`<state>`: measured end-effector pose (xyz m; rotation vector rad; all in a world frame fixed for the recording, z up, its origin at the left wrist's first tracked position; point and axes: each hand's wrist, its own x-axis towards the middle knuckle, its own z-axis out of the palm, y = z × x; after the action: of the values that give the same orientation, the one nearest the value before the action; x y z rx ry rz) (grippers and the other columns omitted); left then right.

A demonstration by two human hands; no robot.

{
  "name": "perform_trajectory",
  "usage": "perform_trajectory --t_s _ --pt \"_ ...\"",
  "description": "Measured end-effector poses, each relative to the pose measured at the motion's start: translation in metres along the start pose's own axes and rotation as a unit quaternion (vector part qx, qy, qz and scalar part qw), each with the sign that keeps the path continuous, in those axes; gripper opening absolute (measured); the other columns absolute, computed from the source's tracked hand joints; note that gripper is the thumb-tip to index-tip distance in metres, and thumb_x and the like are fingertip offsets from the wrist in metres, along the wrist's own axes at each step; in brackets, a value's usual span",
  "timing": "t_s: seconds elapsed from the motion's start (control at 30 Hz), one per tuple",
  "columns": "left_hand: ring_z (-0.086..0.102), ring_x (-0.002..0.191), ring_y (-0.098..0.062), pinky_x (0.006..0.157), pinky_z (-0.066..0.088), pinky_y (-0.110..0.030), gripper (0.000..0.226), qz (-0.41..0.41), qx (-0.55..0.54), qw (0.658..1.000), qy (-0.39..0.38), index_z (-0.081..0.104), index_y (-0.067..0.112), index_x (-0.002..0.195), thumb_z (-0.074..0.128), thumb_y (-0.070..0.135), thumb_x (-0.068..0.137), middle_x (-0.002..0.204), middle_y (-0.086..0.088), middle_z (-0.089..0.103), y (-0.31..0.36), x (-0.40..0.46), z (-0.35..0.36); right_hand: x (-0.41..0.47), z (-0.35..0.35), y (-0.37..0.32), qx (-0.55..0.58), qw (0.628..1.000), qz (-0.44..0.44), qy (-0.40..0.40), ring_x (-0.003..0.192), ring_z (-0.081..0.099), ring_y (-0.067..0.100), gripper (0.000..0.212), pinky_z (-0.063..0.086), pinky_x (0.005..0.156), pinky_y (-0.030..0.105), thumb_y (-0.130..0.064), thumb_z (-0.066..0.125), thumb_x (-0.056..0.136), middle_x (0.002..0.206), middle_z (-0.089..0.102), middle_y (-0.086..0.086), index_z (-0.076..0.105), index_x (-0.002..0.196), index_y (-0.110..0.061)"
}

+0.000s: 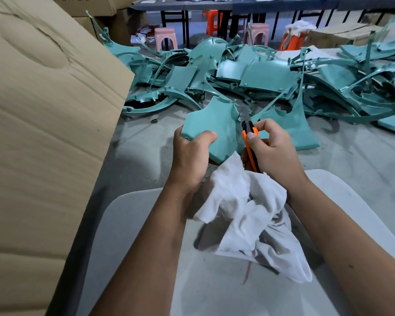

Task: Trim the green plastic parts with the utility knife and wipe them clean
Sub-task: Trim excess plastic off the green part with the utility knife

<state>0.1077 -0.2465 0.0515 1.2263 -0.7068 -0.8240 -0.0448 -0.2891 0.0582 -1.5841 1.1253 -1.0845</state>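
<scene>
The left hand (192, 153) has its fingers (205, 136) curled round the lower edge of a green plastic part (211, 128). Just right of them, the right hand (271, 149) grips an orange utility knife (250, 137), blade against the part's right edge. A white rag (249, 213) hangs below both hands. Beyond the fingers, a pile of green parts (260, 74) covers the floor (146, 142); a cardboard box (43, 122) stands left.

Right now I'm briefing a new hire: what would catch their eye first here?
At centre, the left hand grips a green plastic part while the right hand holds an orange utility knife at its edge. A white rag hangs below; a pile of green parts covers the floor behind.
</scene>
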Motion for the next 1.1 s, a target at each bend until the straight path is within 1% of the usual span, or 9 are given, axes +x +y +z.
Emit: perform_trajectory --t_s 0.13,0.23,0.4,0.5,0.63,0.77,0.87,0.97,1.1 --pt "0.074 0.09 -0.033 0.079 0.061 -0.056 0.051 -0.015 -0.013 1.0 -0.003 0.063 0.006 0.117 0.067 0.017 0.067 0.101 -0.014 0.075 0.001 0.0 0.002 0.001 0.0 0.002 0.031 0.999 0.014 0.003 0.048 0.057 0.023 0.008 0.049 0.047 0.031 -0.017 0.051 0.107 0.059 0.066 0.007 0.052 0.1 -0.015" --pt "0.074 0.089 -0.032 0.078 0.062 -0.056 0.048 -0.005 -0.002 1.0 0.0 0.064 0.006 0.115 0.066 0.016 0.068 0.1 -0.012 0.076 0.001 0.001 -0.001 0.003 -0.003 0.004 -0.01 1.0 -0.006 -0.015 0.055 0.062 0.026 0.01 0.054 0.057 0.041 -0.018 0.053 0.106 0.065 0.069 0.012 0.053 0.096 -0.019" --pt "0.074 0.083 -0.028 0.068 0.061 -0.039 0.031 0.027 0.031 0.999 -0.006 0.07 0.006 0.098 0.064 0.013 0.068 0.088 -0.007 0.076 0.004 0.002 -0.005 0.012 -0.008 0.013 -0.259 0.962 -0.084 -0.003 0.06 0.06 0.02 0.004 0.041 0.053 0.031 -0.018 0.057 0.102 0.068 0.064 0.002 0.053 0.101 -0.016" --pt "0.071 0.072 -0.018 0.062 0.058 -0.032 0.019 0.037 0.06 0.997 -0.025 0.07 0.01 0.084 0.063 0.012 0.066 0.076 0.001 0.074 0.006 0.002 -0.004 0.017 -0.018 0.017 -0.331 0.935 -0.125 0.019 0.054 0.054 0.02 0.005 0.038 0.049 0.031 -0.017 0.058 0.1 0.065 0.057 0.001 0.053 0.102 -0.015" --pt "0.066 0.064 -0.017 0.059 0.054 -0.033 0.01 0.041 0.103 0.994 -0.021 0.069 0.016 0.068 0.061 0.012 0.063 0.066 0.006 0.069 0.008 0.006 -0.012 0.027 -0.041 0.022 -0.404 0.907 -0.068 0.093 0.058 0.046 0.026 0.013 0.036 0.06 0.033 -0.022 0.058 0.101 0.076 0.054 0.011 0.054 0.111 -0.015" --pt "0.066 0.073 -0.024 0.069 0.057 -0.042 0.029 0.035 0.111 0.993 0.0 0.069 0.005 0.087 0.062 0.013 0.061 0.08 -0.003 0.07 0.01 0.017 -0.02 0.022 -0.042 0.014 -0.401 0.908 -0.116 0.038 0.061 0.053 0.017 0.018 0.039 0.052 0.031 -0.03 0.064 0.1 0.079 0.063 0.005 0.056 0.109 -0.017" --pt "0.065 0.073 -0.024 0.066 0.055 -0.039 0.032 0.033 0.113 0.993 0.007 0.067 0.004 0.089 0.062 0.014 0.059 0.079 -0.003 0.069 0.009 0.019 -0.021 0.014 -0.026 0.008 -0.479 0.861 -0.165 -0.048 0.079 0.062 0.032 0.023 0.049 0.064 0.038 -0.039 0.064 0.099 0.086 0.068 0.006 0.063 0.107 -0.017" --pt "0.063 0.07 -0.023 0.062 0.052 -0.037 0.027 0.021 0.103 0.994 0.01 0.065 0.006 0.085 0.062 0.013 0.059 0.076 -0.002 0.066 0.01 0.019 -0.023 0.014 -0.022 0.006 -0.518 0.842 -0.146 -0.039 0.084 0.058 0.033 0.022 0.039 0.063 0.036 -0.042 0.061 0.099 0.084 0.062 0.003 0.064 0.099 -0.02" --pt "0.063 0.07 -0.024 0.059 0.051 -0.036 0.036 -0.002 0.087 0.996 0.019 0.065 0.003 0.092 0.062 0.013 0.058 0.076 -0.002 0.066 0.011 0.02 -0.024 0.014 -0.021 0.008 -0.498 0.863 -0.088 -0.013 0.077 0.058 0.032 0.023 0.035 0.059 0.033 -0.041 0.062 0.099 0.074 0.057 0.001 0.066 0.09 -0.021"
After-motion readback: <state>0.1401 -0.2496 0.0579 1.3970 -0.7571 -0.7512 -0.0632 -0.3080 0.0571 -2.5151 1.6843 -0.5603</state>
